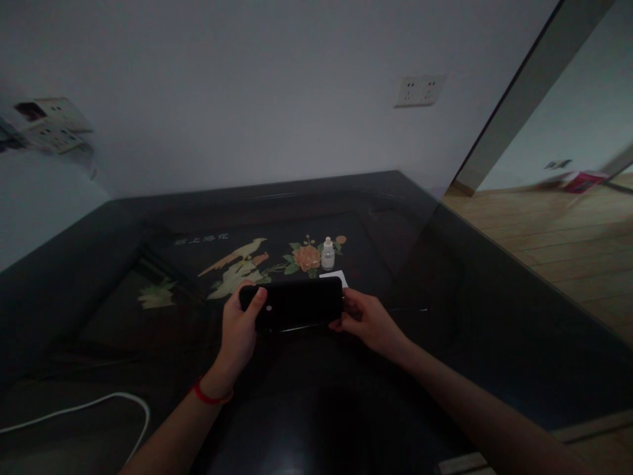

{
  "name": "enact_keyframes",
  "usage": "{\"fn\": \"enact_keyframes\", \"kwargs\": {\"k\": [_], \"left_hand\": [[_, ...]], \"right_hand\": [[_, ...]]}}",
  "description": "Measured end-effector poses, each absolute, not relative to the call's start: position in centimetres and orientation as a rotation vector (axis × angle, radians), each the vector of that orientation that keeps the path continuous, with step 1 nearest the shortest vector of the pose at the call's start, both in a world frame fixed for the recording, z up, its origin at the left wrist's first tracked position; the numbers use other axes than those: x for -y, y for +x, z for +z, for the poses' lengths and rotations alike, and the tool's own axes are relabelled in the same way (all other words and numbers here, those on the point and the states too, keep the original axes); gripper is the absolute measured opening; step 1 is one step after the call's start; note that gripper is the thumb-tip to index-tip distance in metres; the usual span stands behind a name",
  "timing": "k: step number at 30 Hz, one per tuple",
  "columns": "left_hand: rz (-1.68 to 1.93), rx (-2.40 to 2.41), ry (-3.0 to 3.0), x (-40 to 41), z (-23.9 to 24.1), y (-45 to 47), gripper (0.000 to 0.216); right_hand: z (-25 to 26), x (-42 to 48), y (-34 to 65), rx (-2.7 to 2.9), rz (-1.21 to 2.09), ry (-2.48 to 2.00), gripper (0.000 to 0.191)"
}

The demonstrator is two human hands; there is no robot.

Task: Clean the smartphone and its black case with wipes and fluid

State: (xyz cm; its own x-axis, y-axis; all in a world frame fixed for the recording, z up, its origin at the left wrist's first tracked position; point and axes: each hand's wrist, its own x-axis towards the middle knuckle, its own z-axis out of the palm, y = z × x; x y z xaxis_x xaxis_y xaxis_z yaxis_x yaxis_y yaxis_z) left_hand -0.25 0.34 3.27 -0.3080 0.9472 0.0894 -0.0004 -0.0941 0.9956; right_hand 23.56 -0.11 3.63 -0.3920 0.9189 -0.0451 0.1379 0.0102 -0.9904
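A black phone (301,305) is held sideways above the dark table. My left hand (242,320) wraps its left end, the thumb lying over the face near a small light round spot. At the right end, my right hand (366,320) grips the edge with bent fingers, some of them hidden by the phone. Just beyond the phone stands a small clear bottle (328,257) with a white cap, upright. A white flat piece (339,277), perhaps paper or cloth, shows partly behind the phone's top edge.
The glossy dark table (410,264) bears a painted bird and flowers. A white cable (119,396) curves at the lower left. Wall sockets (419,91) are on the wall behind, with more sockets (62,125) at the left. Floor (534,231) lies beyond the right edge.
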Motion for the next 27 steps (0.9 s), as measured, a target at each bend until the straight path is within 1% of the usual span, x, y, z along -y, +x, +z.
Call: {"fn": "enact_keyframes", "kwargs": {"k": [9, 17, 22, 27], "left_hand": [[1.504, -1.315, 0.946, -0.4, 4.3, 0.1, 0.039], [1.363, -1.353, 0.893, -1.1, 4.8, -0.6, 0.042], [1.311, -1.373, 0.997, -0.8, 4.7, -0.3, 0.041], [1.287, -1.420, 1.137, -0.5, 4.4, -0.1, 0.039]], "right_hand": [[3.8, 0.0, 23.5, 1.597, 1.467, -1.057, 0.034], [5.5, -0.1, 24.7, 1.728, 1.716, -0.889, 0.037], [5.8, -0.7, 25.7, 1.682, 1.588, -0.936, 0.044], [5.4, -0.8, 25.8, 1.785, 1.458, -1.016, 0.036]]}}
